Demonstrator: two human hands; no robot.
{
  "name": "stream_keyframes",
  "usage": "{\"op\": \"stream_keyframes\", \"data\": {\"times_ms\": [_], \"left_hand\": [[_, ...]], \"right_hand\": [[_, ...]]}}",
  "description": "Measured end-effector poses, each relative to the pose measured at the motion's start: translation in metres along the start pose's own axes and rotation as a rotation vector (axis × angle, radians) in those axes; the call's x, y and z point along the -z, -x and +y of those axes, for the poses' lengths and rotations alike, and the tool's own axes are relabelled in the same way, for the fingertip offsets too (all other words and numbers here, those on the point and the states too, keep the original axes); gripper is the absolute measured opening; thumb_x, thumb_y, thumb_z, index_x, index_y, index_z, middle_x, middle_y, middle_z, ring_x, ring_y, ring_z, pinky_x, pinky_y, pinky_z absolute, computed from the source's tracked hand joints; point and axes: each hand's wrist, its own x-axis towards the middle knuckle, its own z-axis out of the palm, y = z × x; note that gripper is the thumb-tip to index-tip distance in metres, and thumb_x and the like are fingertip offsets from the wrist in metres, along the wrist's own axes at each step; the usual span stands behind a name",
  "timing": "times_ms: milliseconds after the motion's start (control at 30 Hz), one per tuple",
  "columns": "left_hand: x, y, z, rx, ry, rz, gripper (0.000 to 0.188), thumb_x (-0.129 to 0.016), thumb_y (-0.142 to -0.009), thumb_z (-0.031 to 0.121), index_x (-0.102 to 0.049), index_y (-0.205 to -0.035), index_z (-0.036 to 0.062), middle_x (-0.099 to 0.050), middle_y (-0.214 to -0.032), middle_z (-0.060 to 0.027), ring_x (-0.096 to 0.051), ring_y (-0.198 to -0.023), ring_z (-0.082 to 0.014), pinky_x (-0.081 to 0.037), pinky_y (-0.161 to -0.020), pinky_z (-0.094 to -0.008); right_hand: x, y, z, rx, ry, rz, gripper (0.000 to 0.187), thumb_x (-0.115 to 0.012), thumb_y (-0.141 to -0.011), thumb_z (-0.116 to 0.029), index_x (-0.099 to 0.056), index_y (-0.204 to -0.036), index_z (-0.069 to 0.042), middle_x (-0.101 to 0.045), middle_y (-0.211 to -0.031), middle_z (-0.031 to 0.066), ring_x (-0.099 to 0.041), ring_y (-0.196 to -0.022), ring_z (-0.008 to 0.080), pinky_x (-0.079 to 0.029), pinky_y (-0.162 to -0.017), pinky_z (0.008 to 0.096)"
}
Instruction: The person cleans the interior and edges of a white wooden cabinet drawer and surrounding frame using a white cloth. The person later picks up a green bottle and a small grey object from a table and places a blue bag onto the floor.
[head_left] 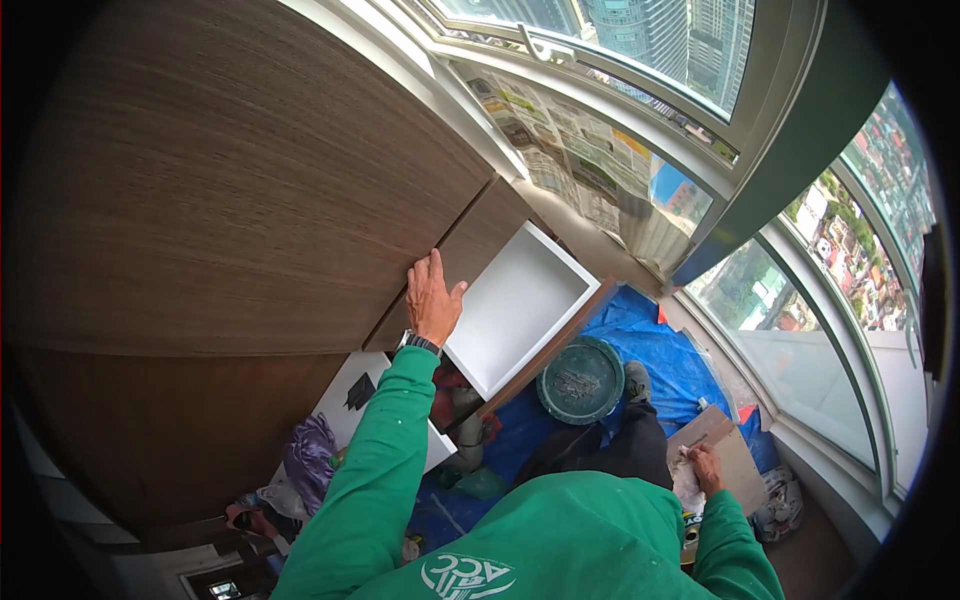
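My left hand (433, 300) lies with fingers stretched out against a brown wood-grain cabinet panel (280, 180), near the gap beside its edge. Just to the right of that hand is a pulled-out white drawer (520, 308) with a brown wooden front; its inside is bare. My right hand (706, 468) is low at the right, its fingers closed on a crumpled whitish rag (686, 482). Under and beside this hand lies a piece of brown cardboard (735, 462). A second white drawer (350, 395) stands partly out below my left forearm, with a small black piece on it.
A dark green round tub (581, 381) with greyish matter stands on a blue tarp (660, 345), close to my shoe (637, 381). Newspaper sheets (570, 150) cover the wall under the windows. Purple plastic bags (312, 462) are heaped at the lower left.
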Motion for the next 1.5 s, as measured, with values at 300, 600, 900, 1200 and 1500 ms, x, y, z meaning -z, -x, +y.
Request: {"op": "stream_keyframes", "data": {"times_ms": [300, 600, 900, 1200, 1500], "left_hand": [[-0.033, -0.014, -0.005, -0.094, -0.157, 0.280, 0.045, -0.078, -0.087, 0.020, -0.066, -0.126, 0.0036, -0.060, -0.107, -0.0102, -0.061, -0.098, -0.0296, -0.054, -0.080, -0.0406], [-0.063, -0.019, -0.009, -0.018, -0.199, 0.471, 0.039, -0.075, -0.088, 0.016, -0.070, -0.125, 0.0064, -0.059, -0.098, -0.0098, -0.055, -0.090, -0.0297, -0.046, -0.082, -0.0437], [-0.084, -0.018, -0.007, 0.083, -0.192, 0.557, 0.033, -0.075, -0.091, 0.016, -0.069, -0.123, 0.0081, -0.060, -0.101, -0.0060, -0.052, -0.096, -0.0259, -0.039, -0.091, -0.0439], [-0.085, -0.018, -0.005, 0.127, -0.200, 0.556, 0.029, -0.075, -0.092, 0.011, -0.069, -0.120, 0.0082, -0.060, -0.101, -0.0053, -0.051, -0.097, -0.0259, -0.038, -0.093, -0.0446], [-0.083, -0.025, 0.007, 0.188, -0.168, 0.545, 0.026, -0.073, -0.093, 0.009, -0.069, -0.119, 0.0069, -0.060, -0.102, -0.0058, -0.050, -0.099, -0.0264, -0.038, -0.095, -0.0456]], "right_hand": [[-0.106, 0.025, -0.115, 0.240, 0.158, -0.106, 0.028, -0.064, -0.091, -0.026, -0.068, -0.096, 0.002, -0.070, -0.083, 0.0089, -0.064, -0.078, 0.0176, -0.052, -0.073, 0.0334], [-0.163, 0.018, -0.274, 0.357, -0.126, -0.389, 0.018, -0.070, -0.097, -0.016, -0.068, -0.108, -0.001, -0.071, -0.095, 0.0056, -0.064, -0.086, 0.0118, -0.053, -0.079, 0.0288], [-0.194, -0.048, -0.459, 0.966, 0.010, -0.439, 0.020, -0.072, -0.093, -0.009, -0.068, -0.112, -0.002, -0.070, -0.097, 0.0091, -0.067, -0.087, 0.0211, -0.052, -0.078, 0.0312], [-0.290, -0.120, -0.551, 1.344, -0.061, -0.169, 0.018, -0.071, -0.091, -0.006, -0.069, -0.108, -0.002, -0.067, -0.092, 0.0129, -0.065, -0.081, 0.0299, -0.051, -0.073, 0.0387], [-0.312, -0.190, -0.537, 1.272, 0.186, -0.184, 0.010, -0.071, -0.087, -0.004, -0.069, -0.097, -0.003, -0.065, -0.084, 0.0112, -0.063, -0.078, 0.0318, -0.048, -0.067, 0.0429]]}}
